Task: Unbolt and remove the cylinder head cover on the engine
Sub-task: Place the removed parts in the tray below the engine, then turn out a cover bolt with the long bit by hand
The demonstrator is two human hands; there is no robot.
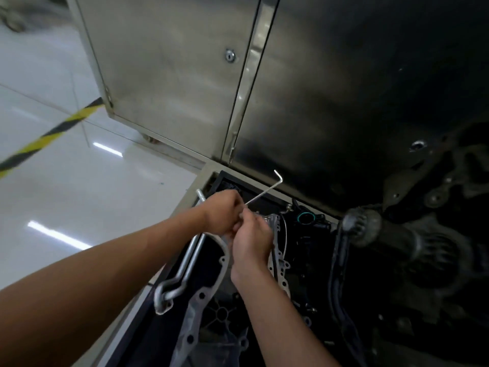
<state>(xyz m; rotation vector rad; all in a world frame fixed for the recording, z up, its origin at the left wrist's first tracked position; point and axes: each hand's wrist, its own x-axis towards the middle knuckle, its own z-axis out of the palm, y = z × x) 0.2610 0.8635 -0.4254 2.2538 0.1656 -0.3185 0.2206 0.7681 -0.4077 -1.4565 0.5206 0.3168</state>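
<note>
Fingers (236, 205) of the left hand (221, 211) curl against those of the right hand (251, 241), and both pinch the lower end of a bent key (264, 190) that slants up to the right. Under the wrists lies the grey cover (197, 300), bolt holes showing, on the dark engine (312, 234), beside two metal tubes (189, 256). Behind stands a steel cabinet (172, 75) on a white floor (79, 194).

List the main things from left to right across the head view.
Striped floor tape → bent metal tubes → left hand → right hand → green ring → ribbed black shaft.
</note>
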